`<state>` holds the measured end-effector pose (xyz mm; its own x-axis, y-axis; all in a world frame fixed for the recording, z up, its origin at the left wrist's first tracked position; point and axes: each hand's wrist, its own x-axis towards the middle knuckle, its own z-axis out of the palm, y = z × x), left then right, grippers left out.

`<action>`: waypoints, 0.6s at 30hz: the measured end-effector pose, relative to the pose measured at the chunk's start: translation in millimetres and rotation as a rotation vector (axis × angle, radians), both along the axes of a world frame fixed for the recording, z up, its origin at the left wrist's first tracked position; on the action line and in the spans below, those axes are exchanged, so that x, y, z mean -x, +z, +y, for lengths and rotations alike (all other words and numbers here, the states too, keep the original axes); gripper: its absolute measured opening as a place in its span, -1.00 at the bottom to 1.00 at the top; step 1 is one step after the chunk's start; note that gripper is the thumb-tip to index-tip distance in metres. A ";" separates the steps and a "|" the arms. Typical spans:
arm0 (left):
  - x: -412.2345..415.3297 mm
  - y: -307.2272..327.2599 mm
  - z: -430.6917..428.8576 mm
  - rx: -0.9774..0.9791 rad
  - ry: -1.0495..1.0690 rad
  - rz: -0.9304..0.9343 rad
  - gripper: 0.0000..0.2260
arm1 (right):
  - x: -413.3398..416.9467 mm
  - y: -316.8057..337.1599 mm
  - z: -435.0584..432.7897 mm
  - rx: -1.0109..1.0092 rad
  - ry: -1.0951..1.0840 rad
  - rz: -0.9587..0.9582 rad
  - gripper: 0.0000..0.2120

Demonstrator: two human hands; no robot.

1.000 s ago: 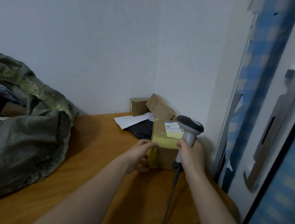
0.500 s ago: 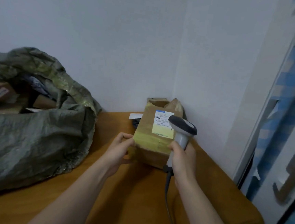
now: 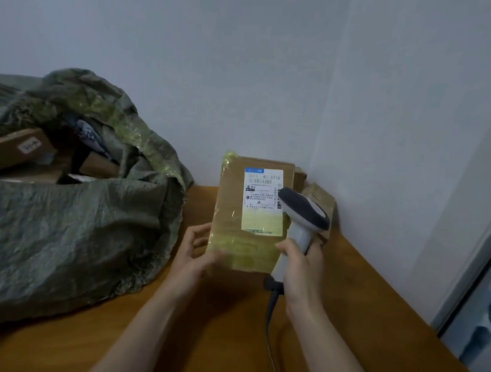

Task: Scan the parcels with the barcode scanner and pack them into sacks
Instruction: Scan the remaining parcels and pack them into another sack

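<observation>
cardboard parcel (image 3: 233, 214) and barcode scanner (image 3: 305, 215) in my hands, by the far right corner of the tabletop (image 3: 374, 330).
my left hand (image 3: 195, 254) grips the parcel's lower left edge; it is upright, shipping label (image 3: 262, 202) facing me. my right hand (image 3: 302, 268) is curled round the scanner's handle, its head in front of the label's right edge. the green sack (image 3: 71, 230) lies open along the left edge, boxes (image 3: 7, 150) inside.

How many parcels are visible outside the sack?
3: held box in the left hand; second box and third box in the corner behind it. Others may be hidden behind it.
</observation>
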<state>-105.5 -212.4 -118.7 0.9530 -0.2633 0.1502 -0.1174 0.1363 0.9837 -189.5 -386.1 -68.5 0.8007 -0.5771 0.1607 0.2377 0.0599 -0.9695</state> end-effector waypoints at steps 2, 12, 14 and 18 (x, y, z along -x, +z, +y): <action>-3.4 -3.0 1.4 -0.007 0.062 -0.018 -0.35 | -9.2 -8.1 3.4 -0.033 0.042 0.028 -0.69; -30.9 -20.7 22.0 -0.066 0.312 -0.178 -0.38 | -54.7 -22.0 20.9 0.024 0.229 0.073 -0.79; -33.8 -23.7 23.0 -0.051 0.336 -0.191 -0.38 | -60.3 -25.2 20.3 0.051 0.258 0.074 -0.78; -37.3 -29.0 25.6 -0.078 0.371 -0.230 -0.32 | -61.9 -22.3 13.4 0.200 0.305 0.031 -0.80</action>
<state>-68.2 -186.8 -147.7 0.9292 0.0715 0.3625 -0.3612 -0.0305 0.9320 -127.6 -372.7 -90.8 0.9374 -0.2709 0.2190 0.2082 -0.0682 -0.9757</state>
